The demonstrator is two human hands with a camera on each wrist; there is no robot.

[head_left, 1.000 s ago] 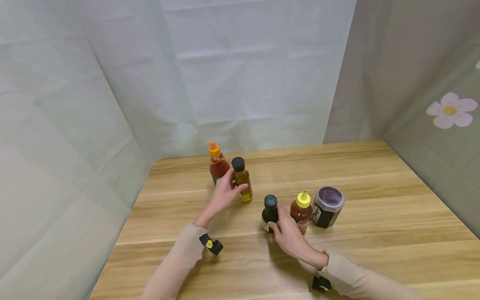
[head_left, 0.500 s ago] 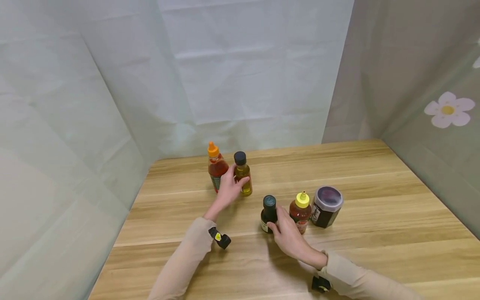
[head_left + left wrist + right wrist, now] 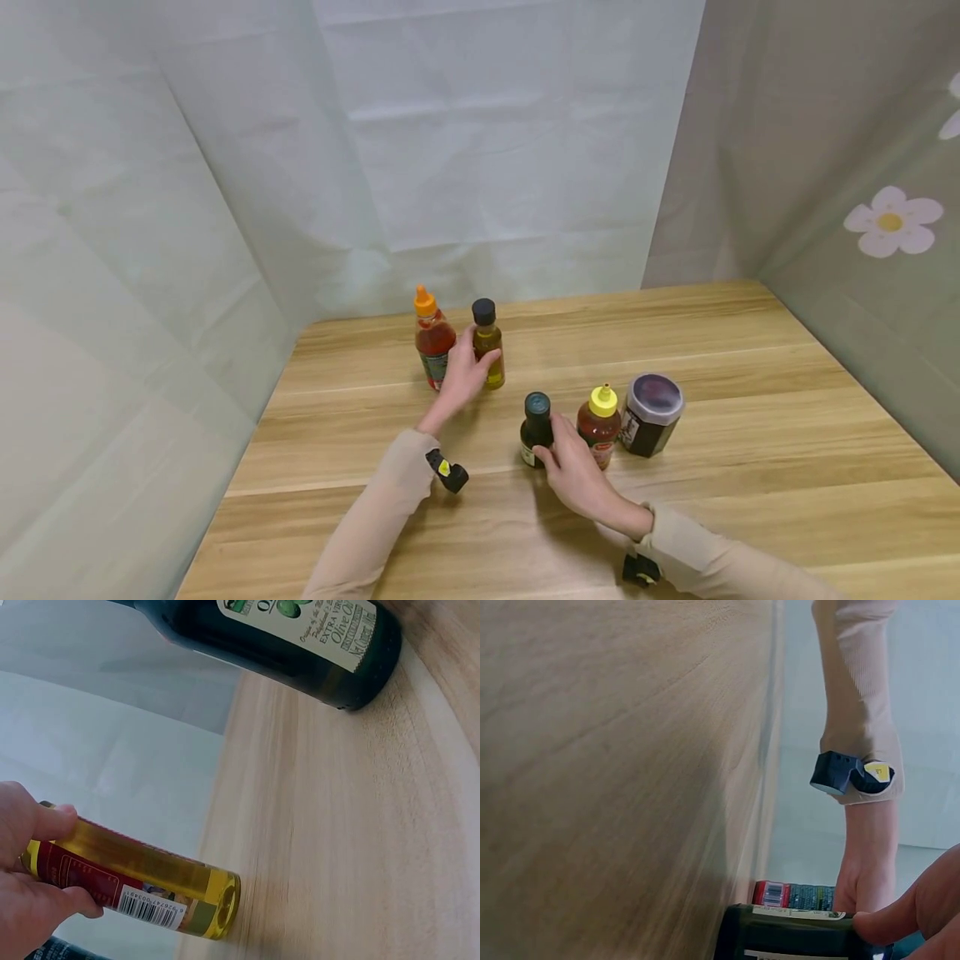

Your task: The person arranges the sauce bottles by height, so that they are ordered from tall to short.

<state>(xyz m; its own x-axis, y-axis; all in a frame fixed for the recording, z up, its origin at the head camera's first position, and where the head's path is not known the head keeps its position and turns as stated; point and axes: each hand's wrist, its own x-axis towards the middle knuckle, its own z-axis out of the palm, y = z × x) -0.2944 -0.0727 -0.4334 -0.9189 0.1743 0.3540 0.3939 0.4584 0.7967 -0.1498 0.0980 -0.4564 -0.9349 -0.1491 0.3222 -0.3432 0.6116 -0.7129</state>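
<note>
My left hand [image 3: 463, 372] grips a small bottle of yellow oil [image 3: 491, 343] with a black cap, its thumb and fingers around the upper part. In the left wrist view the oil bottle [image 3: 142, 881] shows a red label and a barcode. Just left of it stands a red chili sauce bottle [image 3: 435, 337] with an orange nozzle, partly behind the hand. Nearer the front, my right hand [image 3: 581, 471] holds a dark green olive oil bottle [image 3: 537, 429]. The left wrist view shows the olive oil bottle's label [image 3: 322, 626].
Right of the right hand stand a sauce squeeze bottle [image 3: 598, 421] with a yellow cap and a dark jar [image 3: 652, 414] with a translucent lid. All are on a wooden table [image 3: 750, 467]. Pale curtains [image 3: 487, 167] hang behind and at both sides.
My left hand has moved the oil bottle farther back and slightly right, beside the chili sauce bottle. The right hand stays on the olive oil bottle in nearly the same place.
</note>
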